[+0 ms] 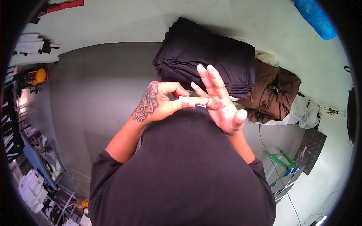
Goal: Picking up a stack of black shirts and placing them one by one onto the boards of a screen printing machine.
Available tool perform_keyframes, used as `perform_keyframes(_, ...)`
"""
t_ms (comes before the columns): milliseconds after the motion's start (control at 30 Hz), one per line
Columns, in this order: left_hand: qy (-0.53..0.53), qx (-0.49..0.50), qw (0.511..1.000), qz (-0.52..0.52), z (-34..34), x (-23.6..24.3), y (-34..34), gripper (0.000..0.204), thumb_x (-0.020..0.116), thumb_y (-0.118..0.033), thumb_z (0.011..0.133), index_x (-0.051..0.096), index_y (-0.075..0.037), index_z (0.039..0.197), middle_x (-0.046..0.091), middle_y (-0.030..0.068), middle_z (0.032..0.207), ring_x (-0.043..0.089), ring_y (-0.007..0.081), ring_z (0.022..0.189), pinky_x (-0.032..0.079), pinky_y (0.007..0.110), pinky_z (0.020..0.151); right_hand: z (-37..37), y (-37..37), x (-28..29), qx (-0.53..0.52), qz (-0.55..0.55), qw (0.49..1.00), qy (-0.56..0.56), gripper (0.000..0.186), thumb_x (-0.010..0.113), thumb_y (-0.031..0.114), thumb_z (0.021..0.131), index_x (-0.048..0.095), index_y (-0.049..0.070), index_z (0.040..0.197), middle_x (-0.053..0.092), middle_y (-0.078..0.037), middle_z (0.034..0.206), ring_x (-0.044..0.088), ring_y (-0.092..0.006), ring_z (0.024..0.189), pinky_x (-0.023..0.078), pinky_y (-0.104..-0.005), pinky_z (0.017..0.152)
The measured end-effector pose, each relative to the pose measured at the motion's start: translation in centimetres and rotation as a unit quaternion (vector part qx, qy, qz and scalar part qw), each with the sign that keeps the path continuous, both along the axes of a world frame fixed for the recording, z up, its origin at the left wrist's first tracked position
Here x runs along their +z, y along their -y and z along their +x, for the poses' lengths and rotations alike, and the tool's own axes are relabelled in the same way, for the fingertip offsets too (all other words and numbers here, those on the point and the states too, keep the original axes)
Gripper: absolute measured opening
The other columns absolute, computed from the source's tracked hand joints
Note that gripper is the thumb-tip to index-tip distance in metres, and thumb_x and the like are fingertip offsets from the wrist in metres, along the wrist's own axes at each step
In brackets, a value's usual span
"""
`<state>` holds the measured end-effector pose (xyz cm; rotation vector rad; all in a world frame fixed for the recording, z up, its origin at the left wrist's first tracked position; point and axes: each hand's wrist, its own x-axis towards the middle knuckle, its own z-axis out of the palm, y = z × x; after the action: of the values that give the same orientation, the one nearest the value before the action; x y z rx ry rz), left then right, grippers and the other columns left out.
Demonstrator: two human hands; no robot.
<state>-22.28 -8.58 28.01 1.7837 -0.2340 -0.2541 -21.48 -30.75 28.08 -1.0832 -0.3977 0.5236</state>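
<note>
My tattooed left hand (158, 103) is closed, its thumb and fingertips gripping one finger of my right hand, in front of my dark shirt (181, 162). My right hand (222, 109) is held palm up, with its other fingers stretched out and apart and nothing lying on the palm. Just beyond both hands is a stack of folded black cloth (203, 49), partly hidden behind my raised fingers.
Brown cloth (283, 86) and plastic wrapping (309, 111) lie right of the stack, with a cable (259, 124) hanging down. A green frame (283, 162) stands lower right. Cluttered shelving with white items (32, 190) is at left; blue plastic (316, 17) at top right.
</note>
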Motion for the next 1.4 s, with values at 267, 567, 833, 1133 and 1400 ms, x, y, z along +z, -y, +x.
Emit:
perform_keyframes(267, -0.129, -0.031, 0.986, -0.097, 0.1, -0.6, -0.3, 0.018, 0.072, -0.014, 0.095, 0.074, 0.003, 0.099, 0.075, 0.0105, 0.087, 0.071, 0.0144, 0.080, 0.056, 0.029, 0.073, 0.3, 0.4, 0.2, -0.001, 0.028, 0.999, -0.021, 0.135, 0.039, 0.099, 0.072, 0.004, 0.005, 0.163, 0.008, -0.020, 0.169, 0.057, -0.0314, 0.132, 0.013, -0.0492, 0.123)
perform_keyframes(567, -0.158, -0.017, 0.965, -0.211, -0.5, -1.6, -0.4, 0.023, 0.057, -0.014, 0.105, 0.070, 0.003, 0.099, 0.072, 0.0083, 0.086, 0.068, 0.0119, 0.077, 0.056, 0.027, 0.073, 0.1, 0.3, -1.2, -0.007, 0.044, 0.998, -0.037, 0.133, 0.038, 0.097, 0.075, 0.005, 0.004, 0.162, 0.009, -0.018, 0.169, 0.060, -0.0354, 0.128, 0.011, -0.0502, 0.123)
perform_keyframes(833, -0.132, 0.085, 0.967, -0.201, -0.7, -2.7, -3.0, 0.042, 0.045, -0.026, 0.110, 0.047, -0.005, 0.074, 0.050, 0.0011, 0.064, 0.051, 0.0108, 0.057, 0.041, 0.027, 0.055, 0.7, 0.5, -1.4, 0.004, 0.033, 0.999, -0.002, 0.124, 0.036, 0.093, 0.081, 0.002, 0.006, 0.163, 0.005, -0.015, 0.170, 0.059, -0.0443, 0.127, 0.012, -0.0533, 0.123)
perform_keyframes(1133, -0.091, 0.048, 0.993, -0.053, -1.6, -1.5, -0.1, 0.029, 0.088, -0.024, 0.080, 0.067, -0.004, 0.080, 0.063, -0.0026, 0.068, 0.060, 0.0064, 0.066, 0.048, 0.025, 0.061, 0.0, -0.5, -1.8, 0.028, 0.028, 0.999, -0.038, 0.127, 0.045, 0.092, 0.079, 0.009, 0.002, 0.162, 0.012, -0.017, 0.169, 0.054, -0.0316, 0.135, 0.015, -0.0478, 0.123)
perform_keyframes(1400, -0.189, 0.003, 0.981, 0.043, -1.2, -0.4, -1.7, 0.027, 0.087, -0.024, 0.082, 0.068, -0.004, 0.079, 0.067, -0.0010, 0.069, 0.062, 0.0046, 0.066, 0.048, 0.024, 0.059, -0.6, -1.7, -1.1, 0.071, -0.054, 0.995, 0.040, 0.121, 0.046, 0.088, 0.082, 0.017, 0.000, 0.160, 0.017, -0.018, 0.167, 0.020, -0.0300, 0.154, 0.015, -0.0491, 0.123)
